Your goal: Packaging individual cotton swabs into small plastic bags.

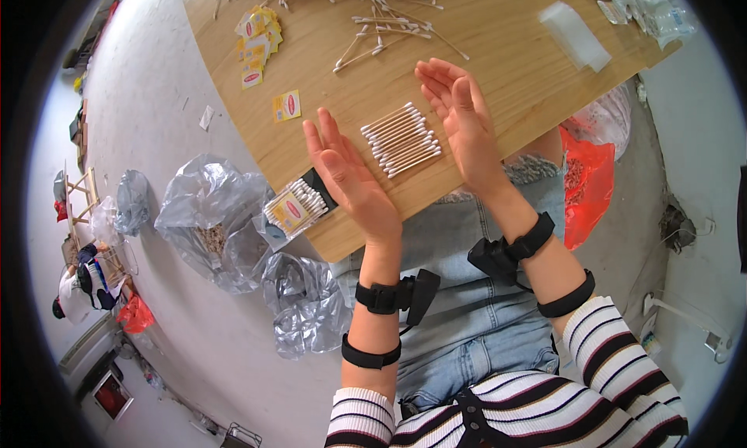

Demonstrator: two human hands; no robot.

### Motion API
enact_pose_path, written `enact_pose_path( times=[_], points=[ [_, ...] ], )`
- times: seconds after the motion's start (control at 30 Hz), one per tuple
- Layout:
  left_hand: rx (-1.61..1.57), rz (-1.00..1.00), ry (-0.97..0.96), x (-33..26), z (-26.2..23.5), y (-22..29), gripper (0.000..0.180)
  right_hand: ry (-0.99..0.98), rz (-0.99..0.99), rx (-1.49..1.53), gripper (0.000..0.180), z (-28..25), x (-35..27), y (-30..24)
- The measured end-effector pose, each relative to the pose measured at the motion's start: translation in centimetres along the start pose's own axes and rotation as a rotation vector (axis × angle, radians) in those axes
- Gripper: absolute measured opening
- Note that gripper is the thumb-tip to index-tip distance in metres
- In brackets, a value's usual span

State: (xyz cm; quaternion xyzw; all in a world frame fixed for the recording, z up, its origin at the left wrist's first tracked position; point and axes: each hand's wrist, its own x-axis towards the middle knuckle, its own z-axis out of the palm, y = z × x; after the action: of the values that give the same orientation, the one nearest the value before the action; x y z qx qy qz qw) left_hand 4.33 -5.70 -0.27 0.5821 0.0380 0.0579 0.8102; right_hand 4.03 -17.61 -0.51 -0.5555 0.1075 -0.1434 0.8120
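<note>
A flat row of cotton swabs (401, 140) lies side by side on the wooden table between my hands, their sticks roughly parallel. My left hand (346, 172) is open at the row's left, palm turned inward and fingers stretched out. On the other side my right hand (465, 125) is also open, fingers extended and nothing in it. Beside my left wrist, a clear packet of cotton swabs (297, 207) with a yellow label rests on a dark object at the table's edge. A single yellow and white card (286, 106) lies beyond my left fingertips.
Loose cotton swabs (385, 29) are scattered toward the table's far side. A pile of yellow cards (259, 43) sits far left, a stack of clear plastic sleeves (574, 36) far right. Grey plastic bags (214, 222) stand on the floor at left; a red bag (587, 183) is at right.
</note>
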Motion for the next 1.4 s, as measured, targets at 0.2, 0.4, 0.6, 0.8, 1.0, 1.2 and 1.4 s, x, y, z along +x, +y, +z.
enact_pose_path(
  times=[0.2,0.4,0.6,0.8,1.0,1.2,1.4],
  points=[
    [0.012,-0.022,-0.011,-0.7,1.0,0.1,0.069,-0.049,0.012,0.05,0.065,1.4,-0.8,0.7],
    [0.902,0.287,-0.273,-0.6,-0.2,1.0,0.086,0.035,-0.109,-0.134,0.056,-1.7,-0.1,-0.2],
    [1.555,0.475,-0.592,-1.9,-1.0,-1.0,0.102,0.041,-0.356,-0.575,0.022,-2.4,-0.1,0.8],
    [1.505,0.512,-0.551,-1.8,-1.0,-1.6,0.096,-0.019,-0.365,-0.578,0.025,-3.0,-0.3,1.1],
    [1.476,0.528,-0.519,-1.7,-1.0,-1.9,0.092,-0.016,-0.442,-0.673,0.017,-3.0,-0.7,1.5],
    [1.485,0.52,-0.513,-1.8,-0.9,-2.0,0.092,-0.068,-0.469,-0.763,0.016,-3.4,-1.0,1.7],
    [1.495,0.535,-0.5,-1.7,-1.0,-2.2,0.091,-0.084,-0.525,-0.85,0.011,-3.2,-0.9,1.8]
  ],
)
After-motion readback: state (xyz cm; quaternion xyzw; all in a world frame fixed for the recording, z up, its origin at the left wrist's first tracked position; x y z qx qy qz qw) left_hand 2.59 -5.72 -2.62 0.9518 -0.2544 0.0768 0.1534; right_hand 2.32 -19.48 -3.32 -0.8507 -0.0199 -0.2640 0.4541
